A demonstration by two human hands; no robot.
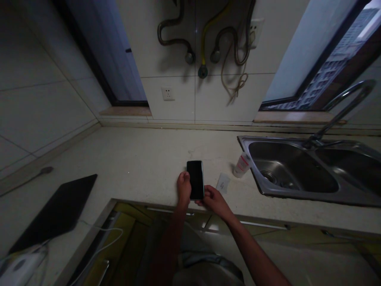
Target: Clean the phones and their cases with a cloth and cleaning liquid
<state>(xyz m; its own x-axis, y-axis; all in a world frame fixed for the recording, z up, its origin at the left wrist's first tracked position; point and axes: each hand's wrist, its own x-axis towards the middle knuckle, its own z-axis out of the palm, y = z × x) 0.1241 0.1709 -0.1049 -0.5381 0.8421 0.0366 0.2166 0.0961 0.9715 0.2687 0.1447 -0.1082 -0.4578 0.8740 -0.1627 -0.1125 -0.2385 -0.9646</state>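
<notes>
Head view: a black, flat, rectangular smartphone with a thin pale rim (196, 180) is held between two bare hands above the near edge of a cream-coloured stone-like countertop (143, 159); whether it is lifted clear or rested there cannot be told. The phone is set straight ahead of the person, its long axis run from near to far, its far end tipped very slightly to the left, and its dark screen turned up toward the camera. Its left side is gripped by the left hand (183, 186), the thumb laid along the screen's edge and the fingers hidden. By the right hand (213, 200), set slightly nearer the person, the near right corner is met with curled fingers; whether a firm hold is taken there cannot be told. Just right of the phone, beyond the right hand, a small pale, flat packet with dark marks (222, 183) is seen, and farther right a clear plastic cup with red print (242, 165) is stood beside a two-basin stainless steel sink (256, 178).
</notes>
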